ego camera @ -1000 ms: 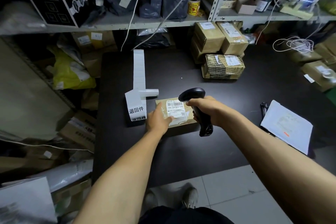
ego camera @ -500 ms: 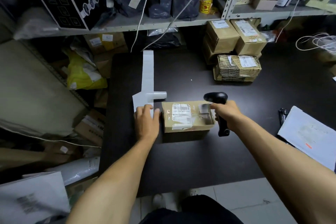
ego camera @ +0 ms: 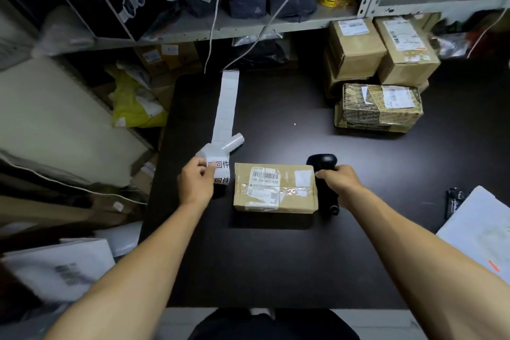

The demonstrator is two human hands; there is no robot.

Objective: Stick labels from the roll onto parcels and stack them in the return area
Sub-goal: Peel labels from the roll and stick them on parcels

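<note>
Left hand (ego camera: 196,184) pinches label strip (ego camera: 220,171) beside parcel (ego camera: 274,187)

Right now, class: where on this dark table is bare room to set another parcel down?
Bare: centre, between white label strip and patterned wrapped parcel; also the near edge below the brown cardboard parcel. Crowded: stacked brown boxes far right, white papers at right.

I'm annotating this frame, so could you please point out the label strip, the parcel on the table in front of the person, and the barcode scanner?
label strip (ego camera: 228,107): head view, middle of the unrolled strip.
parcel (ego camera: 292,197): head view, taped top face.
barcode scanner (ego camera: 322,161): head view, scanner head.
</note>
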